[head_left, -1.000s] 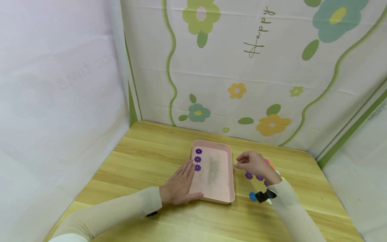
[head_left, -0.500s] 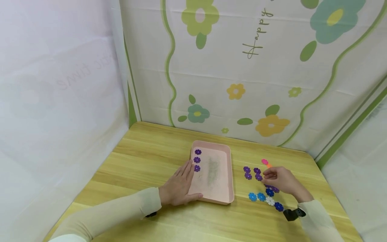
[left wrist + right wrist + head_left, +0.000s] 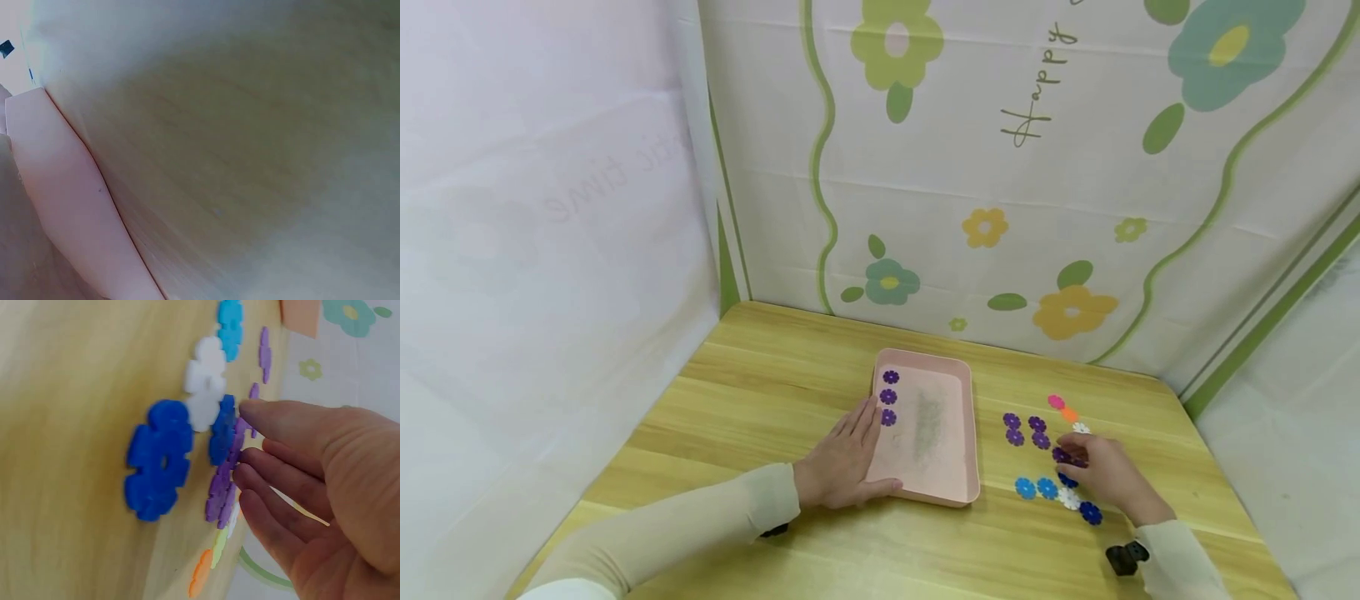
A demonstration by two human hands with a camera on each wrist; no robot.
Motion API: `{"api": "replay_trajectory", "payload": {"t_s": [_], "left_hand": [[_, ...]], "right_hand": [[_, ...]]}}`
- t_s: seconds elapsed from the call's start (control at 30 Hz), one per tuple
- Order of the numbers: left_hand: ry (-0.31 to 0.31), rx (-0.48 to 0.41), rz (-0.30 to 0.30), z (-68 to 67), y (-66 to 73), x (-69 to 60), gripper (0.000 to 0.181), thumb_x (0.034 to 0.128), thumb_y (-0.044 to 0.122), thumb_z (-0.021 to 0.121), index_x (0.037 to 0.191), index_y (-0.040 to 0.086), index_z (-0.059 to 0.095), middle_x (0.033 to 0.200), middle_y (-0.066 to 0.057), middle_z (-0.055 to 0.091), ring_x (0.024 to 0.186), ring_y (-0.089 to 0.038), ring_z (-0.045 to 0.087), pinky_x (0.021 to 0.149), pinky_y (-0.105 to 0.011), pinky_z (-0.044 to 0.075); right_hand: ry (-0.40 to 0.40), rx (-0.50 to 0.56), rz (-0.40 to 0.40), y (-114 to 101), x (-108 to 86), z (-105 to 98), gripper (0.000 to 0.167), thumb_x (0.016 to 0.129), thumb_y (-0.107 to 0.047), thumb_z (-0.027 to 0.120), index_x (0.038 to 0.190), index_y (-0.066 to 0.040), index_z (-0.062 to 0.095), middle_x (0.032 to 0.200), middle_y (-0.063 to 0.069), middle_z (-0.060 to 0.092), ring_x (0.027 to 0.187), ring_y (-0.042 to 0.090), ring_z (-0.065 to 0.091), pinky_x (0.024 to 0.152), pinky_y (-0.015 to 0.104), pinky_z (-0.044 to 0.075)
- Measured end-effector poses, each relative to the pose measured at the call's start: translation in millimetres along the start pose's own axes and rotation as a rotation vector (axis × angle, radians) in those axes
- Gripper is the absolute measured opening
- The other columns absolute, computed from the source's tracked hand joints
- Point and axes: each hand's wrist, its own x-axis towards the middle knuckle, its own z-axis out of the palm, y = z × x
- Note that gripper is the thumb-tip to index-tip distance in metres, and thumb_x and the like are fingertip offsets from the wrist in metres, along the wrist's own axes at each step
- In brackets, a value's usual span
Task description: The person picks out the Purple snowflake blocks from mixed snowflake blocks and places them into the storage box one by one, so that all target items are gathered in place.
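Note:
A pink tray [image 3: 932, 417] lies on the table, with a short column of three purple snowflake discs [image 3: 889, 397] along its left side. My left hand [image 3: 844, 458] rests on the tray's left and near edges, fingers straight. At the right, my right hand [image 3: 1108, 471] reaches down over dark purple snowflake discs [image 3: 219, 494], partly hiding them. In the right wrist view its thumb and fingers stand apart at these discs, loosely bent; whether they touch one is unclear. Two linked purple pairs lie left of that hand, the nearer being one purple pair [image 3: 1039, 432].
Light blue discs [image 3: 1036, 488], a white disc [image 3: 1069, 498] and a dark blue disc [image 3: 1091, 512] lie nearer the body. Pink [image 3: 1056, 402] and orange [image 3: 1069, 414] discs lie farther back. A printed cloth wall [image 3: 925, 167] stands behind the wooden table [image 3: 760, 375].
My right hand has moved from beside the tray's right edge rightward to the loose discs, then slightly lower over the dark purple ones. The left hand has stayed on the tray.

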Motion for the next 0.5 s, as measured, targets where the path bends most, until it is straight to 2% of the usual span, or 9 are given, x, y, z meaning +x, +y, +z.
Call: {"api": "replay_trajectory", "payload": {"t_s": [0.23,0.5], "left_hand": [[0.003,0.009,0.013,-3.2,0.8,-1.0,0.11,0.1012,0.078,0.034,0.165,-0.009,0.013,0.176,-0.029,0.003,0.165,-0.042,0.007,0.133,-0.054,0.021],[0.009,0.014,0.025,-3.8,0.2,-0.6,0.111,0.1013,0.078,0.034,0.165,-0.01,0.014,0.175,-0.031,0.004,0.165,-0.044,0.008,0.133,-0.056,0.023]], "right_hand": [[0.028,-0.02,-0.022,0,4.9,2,0.032,0.092,-0.012,0.082,0.119,0.003,0.072,0.102,0.009,0.078,0.088,0.02,0.074,0.074,0.034,0.064],[-0.01,-0.034,-0.03,5,16.0,-5,0.032,0.091,-0.01,0.082,0.117,0.006,0.072,0.101,0.009,0.077,0.088,0.018,0.072,0.075,0.035,0.063]]}}
